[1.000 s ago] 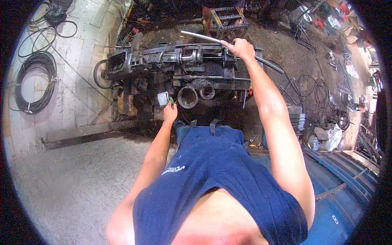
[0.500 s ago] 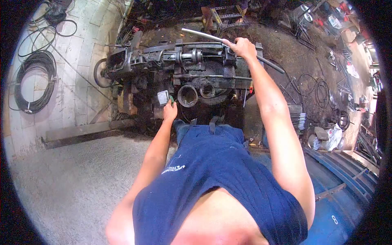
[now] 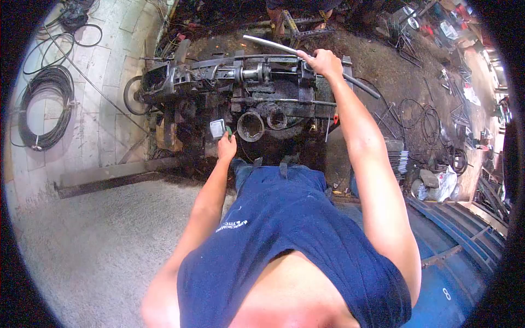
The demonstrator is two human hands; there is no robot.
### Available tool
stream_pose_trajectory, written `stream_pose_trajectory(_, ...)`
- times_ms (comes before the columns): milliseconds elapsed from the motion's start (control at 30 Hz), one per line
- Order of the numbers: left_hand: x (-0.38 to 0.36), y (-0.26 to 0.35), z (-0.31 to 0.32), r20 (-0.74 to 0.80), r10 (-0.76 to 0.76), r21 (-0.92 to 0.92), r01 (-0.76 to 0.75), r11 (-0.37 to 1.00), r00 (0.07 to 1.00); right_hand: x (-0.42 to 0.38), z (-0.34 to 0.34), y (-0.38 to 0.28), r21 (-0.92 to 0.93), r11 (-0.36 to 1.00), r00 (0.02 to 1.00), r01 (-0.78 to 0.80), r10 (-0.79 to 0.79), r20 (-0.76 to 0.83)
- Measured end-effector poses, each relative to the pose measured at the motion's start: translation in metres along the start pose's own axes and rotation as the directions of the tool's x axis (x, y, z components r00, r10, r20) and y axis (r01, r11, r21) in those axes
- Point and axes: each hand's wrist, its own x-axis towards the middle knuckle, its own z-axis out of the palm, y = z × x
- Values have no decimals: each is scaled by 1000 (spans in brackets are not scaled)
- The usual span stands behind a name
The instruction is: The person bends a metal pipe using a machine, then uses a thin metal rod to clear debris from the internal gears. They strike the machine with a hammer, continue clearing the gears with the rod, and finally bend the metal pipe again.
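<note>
1. On my remote feed, right hand (image 3: 326,63) has its fingers wrapped round a metal pipe (image 3: 268,43), slanting along the far side of the machine (image 3: 252,72).
2. Left hand (image 3: 226,146) at a small green piece (image 3: 229,131) beside a pale box (image 3: 217,128); I can't tell whether its fingers pinch.

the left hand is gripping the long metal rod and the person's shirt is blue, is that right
Not quite: the right hand is gripping the long metal rod, as the head view shows. The person's shirt is blue, as you say.
</note>
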Motion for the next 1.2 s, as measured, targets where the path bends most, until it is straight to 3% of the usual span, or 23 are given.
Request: stream_pose_trajectory(1200,6,-10,11,-36,19,8,-19,1000,999,-3,-2,-9,-21,1000,999,21,-22,-27)
